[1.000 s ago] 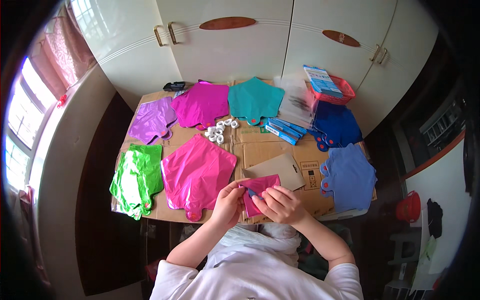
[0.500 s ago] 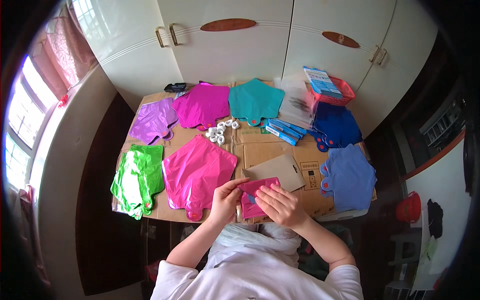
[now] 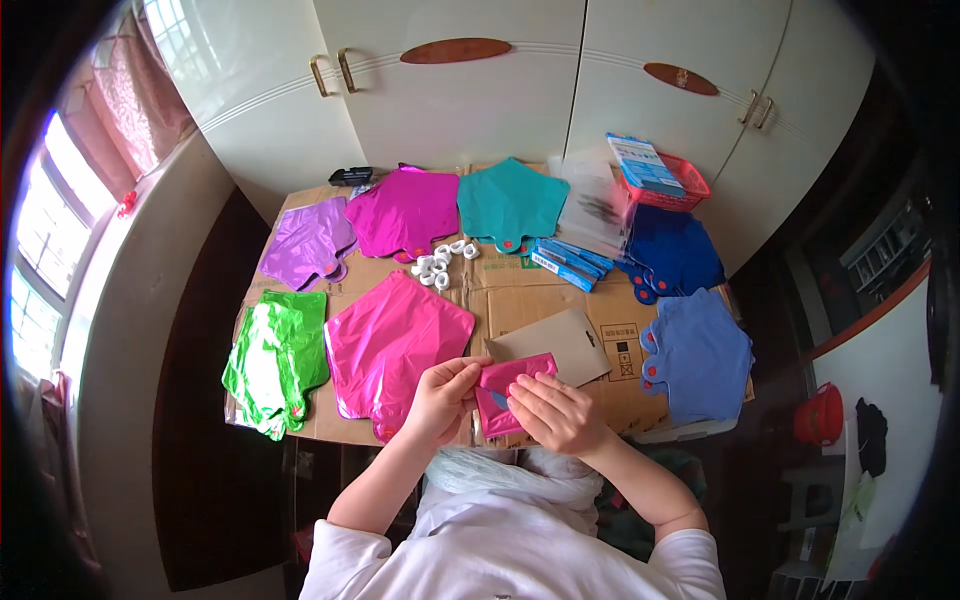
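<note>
A small folded pink foil balloon [image 3: 505,388] is held between both my hands just above the near edge of a cardboard-covered table [image 3: 540,295]. My left hand [image 3: 443,398] pinches its left side. My right hand [image 3: 556,410] lies over its lower right part, fingers pressed on the foil. Just beyond the balloon rests a flat beige card sleeve [image 3: 556,345]. A large spread pink foil balloon [image 3: 395,340] lies to the left of my hands.
Flat foil balloons cover the table: green [image 3: 275,360], purple [image 3: 308,243], magenta [image 3: 405,212], teal [image 3: 510,203], dark blue [image 3: 675,250], light blue [image 3: 700,352]. White rings [image 3: 440,262], blue packets [image 3: 570,262] and a red basket [image 3: 665,182] sit further back. White cabinets [image 3: 450,90] stand behind.
My hands keep working the small pink balloon; my right hand has slid slightly lower over it. Everything on the table stays where it was.
</note>
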The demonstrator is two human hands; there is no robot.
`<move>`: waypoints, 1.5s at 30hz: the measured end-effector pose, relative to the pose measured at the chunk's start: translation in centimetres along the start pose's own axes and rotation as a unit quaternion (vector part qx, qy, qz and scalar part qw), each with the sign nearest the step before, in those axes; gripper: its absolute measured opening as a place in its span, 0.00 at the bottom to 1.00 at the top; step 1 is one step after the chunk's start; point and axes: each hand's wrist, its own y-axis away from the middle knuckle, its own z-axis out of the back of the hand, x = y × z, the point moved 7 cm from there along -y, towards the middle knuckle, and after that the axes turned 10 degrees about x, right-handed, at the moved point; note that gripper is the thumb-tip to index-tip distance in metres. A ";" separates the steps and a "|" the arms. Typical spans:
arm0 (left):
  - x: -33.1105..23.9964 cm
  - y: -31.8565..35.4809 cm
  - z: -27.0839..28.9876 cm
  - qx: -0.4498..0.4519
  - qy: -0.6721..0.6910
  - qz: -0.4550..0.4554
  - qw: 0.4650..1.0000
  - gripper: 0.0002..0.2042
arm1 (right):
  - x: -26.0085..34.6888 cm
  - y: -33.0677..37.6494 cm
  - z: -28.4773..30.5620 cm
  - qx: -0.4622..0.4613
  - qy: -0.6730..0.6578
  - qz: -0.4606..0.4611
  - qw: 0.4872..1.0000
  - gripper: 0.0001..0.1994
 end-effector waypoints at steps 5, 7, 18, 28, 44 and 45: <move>-0.5 0.0 0.0 0.005 -0.065 -0.041 0.997 0.11 | 0.2 0.3 -0.1 -0.002 0.007 0.003 1.000 0.07; -0.3 -0.1 0.7 0.002 -0.103 -0.054 0.993 0.12 | 0.2 0.4 -0.1 0.002 0.006 0.004 1.000 0.07; -3.4 1.0 -1.2 -0.001 -0.733 -0.219 0.644 0.14 | -11.1 7.0 -7.1 -0.083 -0.432 -0.441 0.782 0.11; 2.0 0.5 -2.5 0.084 -0.827 -0.169 0.530 0.31 | -9.8 5.9 -10.6 0.033 -0.439 -0.411 0.798 0.27; 3.3 -0.4 -3.3 0.132 -0.848 -0.138 0.495 0.38 | -9.3 5.5 -9.9 0.282 -0.294 -0.401 0.821 0.33; 3.3 -0.4 -3.3 0.130 -0.849 -0.138 0.494 0.38 | -9.3 5.5 -9.8 0.294 -0.294 -0.408 0.813 0.33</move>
